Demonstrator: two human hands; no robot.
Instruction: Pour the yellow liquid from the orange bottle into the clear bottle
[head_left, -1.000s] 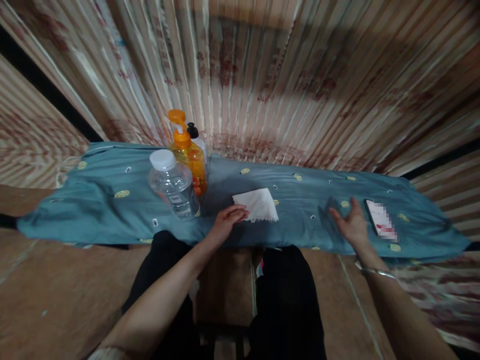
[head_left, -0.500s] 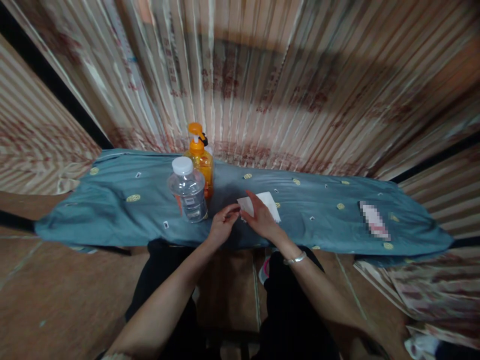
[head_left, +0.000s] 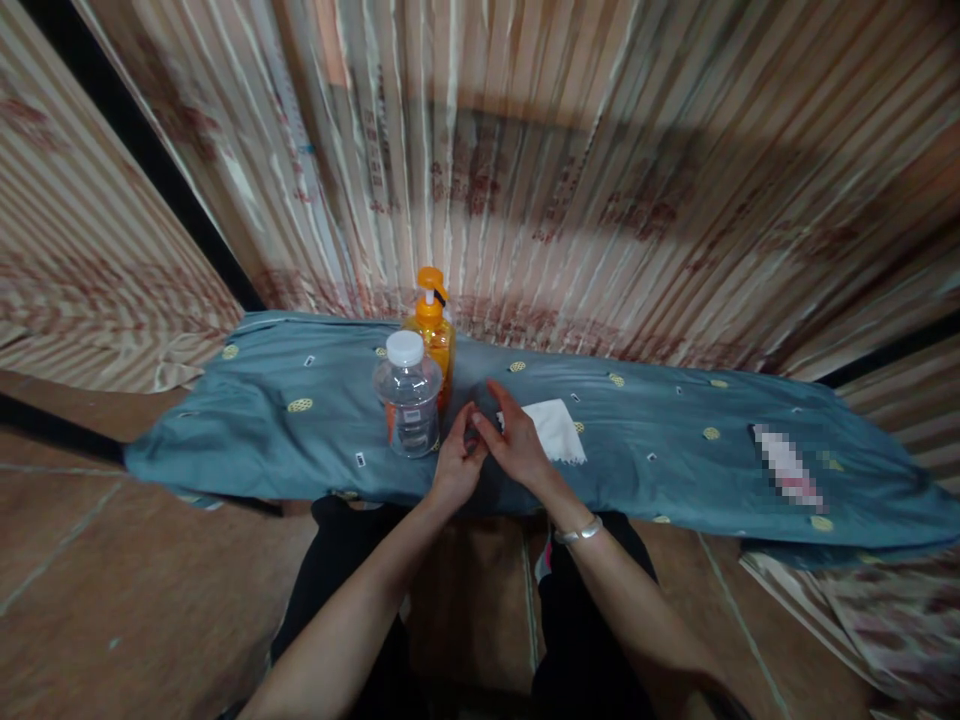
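My left hand (head_left: 459, 465) is above the front edge of the cloth-covered table, its fingers curled and nearly pressed together. Anything they pinch is too small or hidden to make out. Close against it is my right hand (head_left: 523, 445), index finger stretched out and thumb reaching to the left fingertips. Partly behind the right hand, a white sheet like a tissue or cloth (head_left: 559, 430) with a jagged edge lies flat. Just left of my hands stands a clear plastic bottle (head_left: 409, 400) with a white cap. An orange pump bottle (head_left: 442, 350) stands upright behind it.
The table wears a blue-green cloth (head_left: 645, 420) with small yellow prints. A blurred-out flat object (head_left: 786, 468) lies toward the right end. Striped curtains (head_left: 525, 200) hang behind, with dark poles (head_left: 161, 170) at the sides. My knees are under the front edge.
The view has shifted, so the table things appear further right and lower. My hands have drawn closer together, and the right thumb now meets the left fingertips. The white sheet still lies there.
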